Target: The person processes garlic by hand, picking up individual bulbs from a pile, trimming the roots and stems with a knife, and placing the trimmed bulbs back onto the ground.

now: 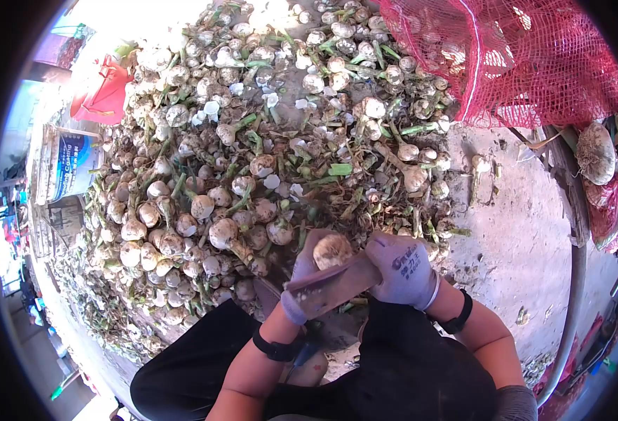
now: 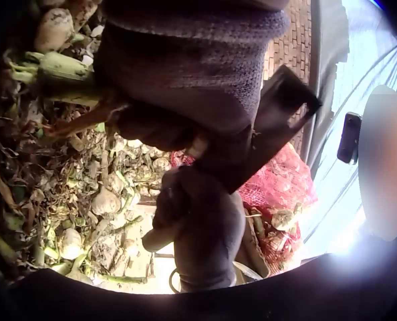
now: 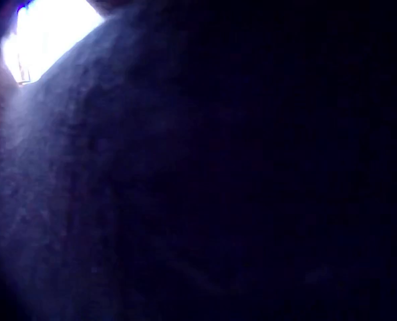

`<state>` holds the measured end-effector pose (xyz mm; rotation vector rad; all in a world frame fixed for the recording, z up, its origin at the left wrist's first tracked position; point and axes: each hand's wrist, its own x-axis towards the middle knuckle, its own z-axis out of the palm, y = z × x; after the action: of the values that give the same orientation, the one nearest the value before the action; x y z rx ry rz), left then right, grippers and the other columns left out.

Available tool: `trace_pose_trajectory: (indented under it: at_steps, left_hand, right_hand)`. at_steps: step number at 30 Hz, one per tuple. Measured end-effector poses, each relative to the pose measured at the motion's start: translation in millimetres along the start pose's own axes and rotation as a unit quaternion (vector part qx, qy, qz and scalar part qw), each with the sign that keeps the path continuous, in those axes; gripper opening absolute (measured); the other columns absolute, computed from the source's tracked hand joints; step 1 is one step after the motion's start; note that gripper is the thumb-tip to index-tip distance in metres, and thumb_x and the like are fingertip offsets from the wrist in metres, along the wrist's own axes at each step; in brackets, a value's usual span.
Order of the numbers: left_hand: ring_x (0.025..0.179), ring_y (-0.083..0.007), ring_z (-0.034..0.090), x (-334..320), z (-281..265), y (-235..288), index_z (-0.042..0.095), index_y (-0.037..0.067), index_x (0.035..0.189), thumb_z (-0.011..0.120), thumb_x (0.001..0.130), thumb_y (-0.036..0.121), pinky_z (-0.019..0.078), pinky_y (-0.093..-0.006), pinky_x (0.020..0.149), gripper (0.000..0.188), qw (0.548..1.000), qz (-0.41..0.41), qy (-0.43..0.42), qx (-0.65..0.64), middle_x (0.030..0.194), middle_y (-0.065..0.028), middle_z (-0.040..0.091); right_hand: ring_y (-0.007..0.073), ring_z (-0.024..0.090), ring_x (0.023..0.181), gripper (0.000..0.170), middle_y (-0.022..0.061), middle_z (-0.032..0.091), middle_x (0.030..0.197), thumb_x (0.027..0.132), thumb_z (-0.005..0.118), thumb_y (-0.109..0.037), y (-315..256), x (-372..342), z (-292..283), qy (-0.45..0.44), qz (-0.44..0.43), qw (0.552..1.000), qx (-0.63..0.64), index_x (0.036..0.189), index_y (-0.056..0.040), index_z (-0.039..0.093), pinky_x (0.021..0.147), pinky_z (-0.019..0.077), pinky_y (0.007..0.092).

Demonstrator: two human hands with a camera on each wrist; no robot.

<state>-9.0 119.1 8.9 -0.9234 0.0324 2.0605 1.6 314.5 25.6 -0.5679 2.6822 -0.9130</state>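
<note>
In the head view my gloved left hand (image 1: 305, 261) grips a garlic bulb (image 1: 333, 251), its rough root end facing up. The broad blade of a cleaver (image 1: 333, 286) lies across the near side of the bulb. My gloved right hand (image 1: 404, 270) holds the cleaver at its handle end, and the fingers cover the handle. Seen from the left wrist, the left hand (image 2: 185, 73) fills the top with a green stem (image 2: 61, 70) jutting out beside it. The right hand (image 2: 208, 227) shows below the cleaver (image 2: 279, 120). Only dark, blurred cloth shows in the right wrist view.
A large heap of garlic (image 1: 211, 203) with stems and cut scraps spreads in front. Red mesh sacks (image 1: 505, 63) lie at the upper right, near a curved pole (image 1: 575, 309). A white bucket (image 1: 70, 165) and a red container (image 1: 102, 91) stand at the left.
</note>
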Motion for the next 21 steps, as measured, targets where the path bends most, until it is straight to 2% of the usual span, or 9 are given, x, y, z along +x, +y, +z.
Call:
trace_pose_trajectory:
  at_steps: [1,2,5,6,7,8,11,16,21]
  left_hand:
    - [0.09,-0.0181,0.065,3.7,-24.6,-3.9,0.038,0.007,0.127,0.069,0.083,0.008,0.0568,-0.0317,0.08,0.054,0.944,0.149,0.007,0.294,0.099,-0.0099,0.061]
    - [0.087,-0.0186,0.066,4.9,-34.3,-6.9,0.04,0.007,0.126,0.071,0.081,0.009,0.0565,-0.0318,0.081,0.054,0.783,0.28,0.012,0.556,0.098,-0.0104,0.061]
    - [0.093,-0.0155,0.063,5.1,-41.2,-1.5,0.048,0.006,0.123,0.078,0.073,0.006,0.0524,-0.0305,0.086,0.058,0.869,0.216,0.03,0.443,0.104,-0.0086,0.061]
    - [0.093,-0.0155,0.063,-4.9,-32.1,-2.3,0.048,0.006,0.123,0.078,0.073,0.006,0.0524,-0.0305,0.086,0.058,0.869,0.216,0.034,0.444,0.104,-0.0086,0.061]
    - [0.097,-0.0142,0.061,-21.6,-13.8,-3.8,0.05,0.006,0.122,0.08,0.07,0.004,0.0503,-0.0303,0.088,0.06,0.782,0.259,-0.038,0.566,0.105,-0.0069,0.061]
    - [0.1,-0.0129,0.059,-31.9,-3.1,-3.2,0.053,0.007,0.122,0.082,0.068,0.002,0.0482,-0.03,0.09,0.062,0.672,0.296,-0.109,0.67,0.107,-0.0053,0.06]
    - [0.105,-0.0119,0.056,-21.3,4.4,6.5,0.05,0.005,0.128,0.084,0.067,0.004,0.0464,-0.0299,0.093,0.069,0.679,0.349,0.004,0.646,0.11,-0.0034,0.059]
    - [0.1,-0.0158,0.061,25.4,1.3,-7.1,0.053,0.005,0.119,0.069,0.078,-0.005,0.0493,-0.0299,0.087,0.045,0.793,0.503,0.139,0.315,0.112,-0.0046,0.06]
    - [0.115,-0.0226,0.055,-10.5,34.8,19.1,0.049,0.003,0.127,0.065,0.091,0.016,0.0445,-0.0373,0.101,0.042,0.775,0.583,-0.146,0.193,0.122,-0.0131,0.057]
  right_hand:
    - [0.0325,0.062,0.076,0.031,0.0131,0.058,0.086,0.06,0.067,-0.02,9.7,-0.3,6.3,-0.014,0.016,1.0,0.008,0.085,-0.0049,0.058,0.066,0.0503,0.0407]
    - [0.0322,0.062,0.075,0.029,0.0123,0.058,0.085,0.061,0.066,-0.02,18.6,-2.3,14.1,-0.028,0.032,0.999,0.015,0.084,-0.0055,0.058,0.065,0.0503,0.0409]
    - [0.033,0.063,0.075,0.025,0.0124,0.06,0.082,0.065,0.066,-0.019,44.1,-2.2,44.5,0.038,0.028,0.999,-0.015,0.085,-0.0057,0.06,0.065,0.0508,0.042]
    - [0.0339,0.063,0.075,0.024,0.0132,0.061,0.081,0.067,0.066,-0.019,74.4,4.1,53.9,0.001,0.176,0.984,-0.001,0.086,-0.005,0.061,0.066,0.0508,0.0429]
    - [0.0348,0.063,0.075,0.023,0.0141,0.062,0.08,0.069,0.066,-0.018,103.8,5.0,55.6,-0.036,0.322,0.946,0.015,0.087,-0.0043,0.062,0.066,0.0508,0.0438]
    - [0.0347,0.063,0.073,0.022,0.0149,0.063,0.077,0.072,0.065,-0.018,113.0,-14.8,51.1,0.071,0.28,0.957,0.011,0.088,-0.0032,0.062,0.066,0.0507,0.0435]
    - [0.0265,0.063,0.06,0.016,0.0135,0.063,0.072,0.08,0.065,-0.015,88.2,-22.6,20.9,0.203,0.203,0.957,0.044,0.087,-0.0009,0.064,0.058,0.0502,0.0364]
    - [0.0122,0.057,0.058,0.035,0.0048,0.059,0.067,0.09,0.063,-0.036,21.7,-9.4,33.9,-0.002,0.3,0.817,0.493,0.093,-0.0011,0.064,0.055,0.0459,0.0289]
    - [0.0159,0.06,0.058,0.037,0.0057,0.06,0.067,0.089,0.064,-0.037,39.7,-7.3,65.8,-0.084,0.375,0.757,0.529,0.097,-0.0007,0.063,0.056,0.0484,0.0299]
